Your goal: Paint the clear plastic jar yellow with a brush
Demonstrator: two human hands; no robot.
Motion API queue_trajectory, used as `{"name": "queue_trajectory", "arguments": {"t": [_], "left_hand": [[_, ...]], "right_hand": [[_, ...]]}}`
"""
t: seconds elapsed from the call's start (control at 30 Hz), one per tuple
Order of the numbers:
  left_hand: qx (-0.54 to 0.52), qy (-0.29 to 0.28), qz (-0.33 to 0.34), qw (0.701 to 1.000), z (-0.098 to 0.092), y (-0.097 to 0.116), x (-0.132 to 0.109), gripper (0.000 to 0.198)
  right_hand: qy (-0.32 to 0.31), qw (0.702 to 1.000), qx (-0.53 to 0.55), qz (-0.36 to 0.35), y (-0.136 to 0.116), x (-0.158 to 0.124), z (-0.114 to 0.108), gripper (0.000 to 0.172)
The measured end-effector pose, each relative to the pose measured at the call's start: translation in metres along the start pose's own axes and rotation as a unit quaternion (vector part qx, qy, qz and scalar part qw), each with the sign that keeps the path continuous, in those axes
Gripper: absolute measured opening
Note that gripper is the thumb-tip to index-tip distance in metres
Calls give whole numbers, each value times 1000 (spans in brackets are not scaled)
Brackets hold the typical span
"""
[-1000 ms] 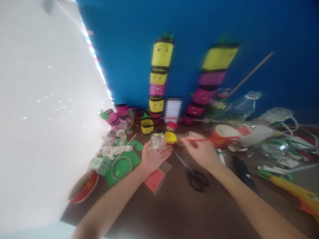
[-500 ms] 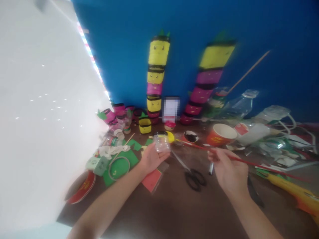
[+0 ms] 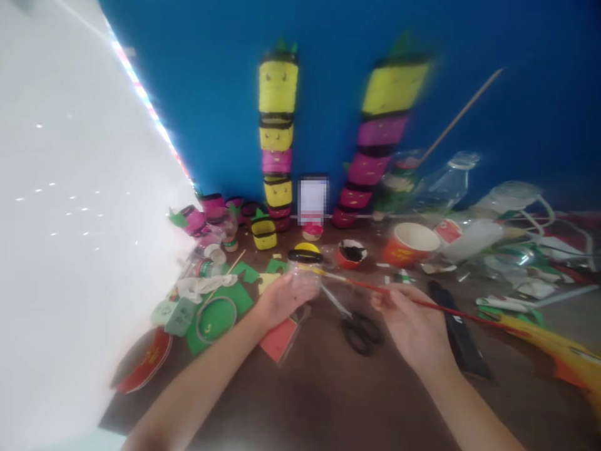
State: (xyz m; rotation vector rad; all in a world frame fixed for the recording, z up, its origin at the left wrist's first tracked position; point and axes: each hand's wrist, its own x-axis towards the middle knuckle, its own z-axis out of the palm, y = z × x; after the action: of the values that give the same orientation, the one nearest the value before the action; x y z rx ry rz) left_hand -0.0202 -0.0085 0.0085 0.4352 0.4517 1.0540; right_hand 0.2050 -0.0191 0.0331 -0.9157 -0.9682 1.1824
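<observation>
My left hand (image 3: 287, 299) is closed around a clear plastic cup (image 3: 305, 279), which looks like the cut-off base of a bottle. A black band runs round its rim. In my right hand (image 3: 416, 322), a long paintbrush (image 3: 366, 285) with a red handle is pinched between thumb and fingers. Its yellowish tip points left and reaches the cup just under the black band; blur hides whether they touch. Behind the cup is a round yellow thing (image 3: 308, 247). A small red cup (image 3: 344, 260) with black paint inside stands to the right.
Black-handled scissors (image 3: 361, 333) lie between my hands. Green paper (image 3: 225, 297) and red paper (image 3: 278, 339) are on the left. Yellow-and-pink painted stacks (image 3: 278, 88) rise at the blue wall, beside a phone (image 3: 313, 197). A red paper cup (image 3: 408, 249) and plastic bottles (image 3: 448, 181) crowd the right.
My left hand has turned the clear cup, so its black rim now faces up more. My right hand has moved left, bringing the brush tip to the cup. The view has shifted slightly.
</observation>
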Motion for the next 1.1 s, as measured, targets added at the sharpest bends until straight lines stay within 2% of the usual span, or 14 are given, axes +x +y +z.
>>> {"name": "queue_trajectory", "arguments": {"t": [0.27, 0.7, 0.93, 1.1], "left_hand": [[11, 1, 5, 1000, 1, 0, 0, 29], [-3, -19, 5, 1000, -1, 0, 0, 38], [-18, -7, 9, 1000, -2, 0, 0, 41], [22, -33, 37, 999, -5, -3, 1, 33]], "right_hand": [[5, 1000, 16, 25, 4, -1, 2, 15], [30, 999, 24, 28, 6, 4, -2, 18], [32, 999, 42, 7, 2, 5, -6, 15], [3, 999, 35, -20, -3, -1, -2, 12]]}}
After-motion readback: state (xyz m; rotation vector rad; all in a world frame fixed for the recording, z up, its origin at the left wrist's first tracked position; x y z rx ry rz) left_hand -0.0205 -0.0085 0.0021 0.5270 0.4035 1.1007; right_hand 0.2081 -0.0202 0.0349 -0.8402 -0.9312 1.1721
